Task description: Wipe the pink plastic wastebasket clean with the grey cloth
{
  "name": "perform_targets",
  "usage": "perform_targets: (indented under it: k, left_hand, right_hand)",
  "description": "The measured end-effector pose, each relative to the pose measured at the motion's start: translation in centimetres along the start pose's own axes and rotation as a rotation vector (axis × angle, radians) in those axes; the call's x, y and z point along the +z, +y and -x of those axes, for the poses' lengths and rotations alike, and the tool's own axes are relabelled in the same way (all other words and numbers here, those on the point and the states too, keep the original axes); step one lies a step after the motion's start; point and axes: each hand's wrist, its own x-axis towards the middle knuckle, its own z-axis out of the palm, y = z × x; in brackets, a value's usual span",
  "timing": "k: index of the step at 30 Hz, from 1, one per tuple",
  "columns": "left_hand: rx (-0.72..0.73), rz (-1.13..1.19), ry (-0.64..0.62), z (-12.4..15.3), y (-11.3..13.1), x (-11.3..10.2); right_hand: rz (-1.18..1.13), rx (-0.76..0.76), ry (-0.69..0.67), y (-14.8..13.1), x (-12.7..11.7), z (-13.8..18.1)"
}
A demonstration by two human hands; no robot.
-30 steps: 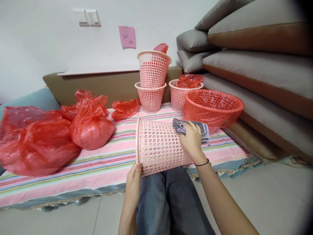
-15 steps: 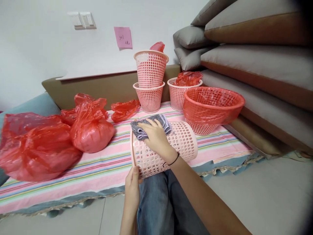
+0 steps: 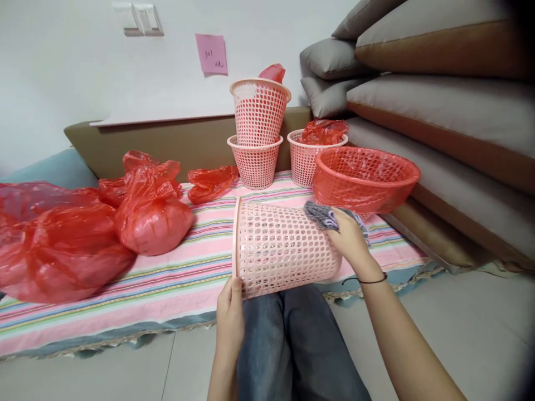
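A pale pink perforated plastic wastebasket (image 3: pixel 284 248) lies on its side above my knees, its rim to the left and its base to the right. My left hand (image 3: pixel 230 312) grips the lower part of the rim, thumb on the outside. At the base end, my right hand (image 3: pixel 349 236) is closed on a folded grey cloth (image 3: pixel 321 215) with lilac edging and presses it to the upper side of the basket. Some of that cloth sticks out beyond the fingers. A dark band circles my right wrist.
Behind stand two stacked pink baskets (image 3: pixel 256 167), another pink basket (image 3: pixel 301 161) with red plastic in it, and a basket (image 3: pixel 368 178) draped in red plastic. Red bags (image 3: pixel 154 223) fill the left. Grey cushions (image 3: pixel 443 111) are piled at right. A striped cloth (image 3: pixel 184 284) covers the seat.
My right hand has slid the cloth rightward along the basket, from near the rim to the base end. My left hand still holds the rim. The view has shifted slightly.
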Motion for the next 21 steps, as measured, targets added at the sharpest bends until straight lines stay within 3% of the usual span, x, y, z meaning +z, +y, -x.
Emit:
perform_targets:
  k: [3, 7, 11, 17, 21]
  left_hand:
    - [-0.002, 0.006, -0.001, 0.2, 0.2, 0.1]
    - [0.0, 0.032, -0.006, 0.4, 0.1, 0.1]
    - [-0.019, 0.019, -0.002, 0.4, 0.1, 0.1]
    - [-0.033, 0.026, 0.014, 0.1, -0.2, -0.2]
    - [-0.044, 0.044, -0.006, 0.1, -0.7, -0.3]
  right_hand:
    - [0.009, 0.001, 0.034, 0.6, -0.5, 1.6]
    - [0.108, -0.002, 0.058, -1.3, 0.1, 3.3]
    - [0.099, -0.043, 0.041, -5.6, 1.9, 3.6]
    - [-0.064, -0.25, -0.058, -13.6, 4.9, 3.5]
    - [-0.116, -0.338, -0.084, -15.9, 5.6, 4.3]
